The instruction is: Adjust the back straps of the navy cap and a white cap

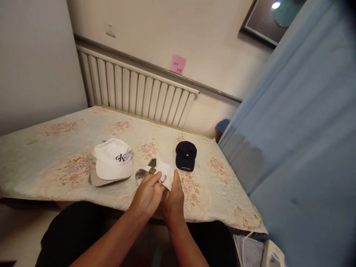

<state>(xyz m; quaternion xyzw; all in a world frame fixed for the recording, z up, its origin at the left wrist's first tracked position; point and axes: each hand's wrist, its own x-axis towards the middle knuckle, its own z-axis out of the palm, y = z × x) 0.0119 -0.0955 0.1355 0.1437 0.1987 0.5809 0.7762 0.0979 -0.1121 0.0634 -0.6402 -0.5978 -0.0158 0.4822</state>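
Note:
Both my hands hold a white cap (164,170) just above the near edge of the table (50,155). My left hand (147,194) pinches the cap's back strap beside its metal buckle. My right hand (174,196) is closed on the cap's right side, thumb up against the fabric. Part of the cap's brim shows to the left of my fingers. A white cap with a black logo (114,159) lies to the left, stacked on a beige cap (97,180). A dark navy cap (185,155) lies to the right, further back.
The table carries a pale floral cloth. Behind it runs a white radiator (133,89) under a pink sticky note (177,64). A blue curtain (300,141) hangs on the right. A white device (274,256) sits low at the right.

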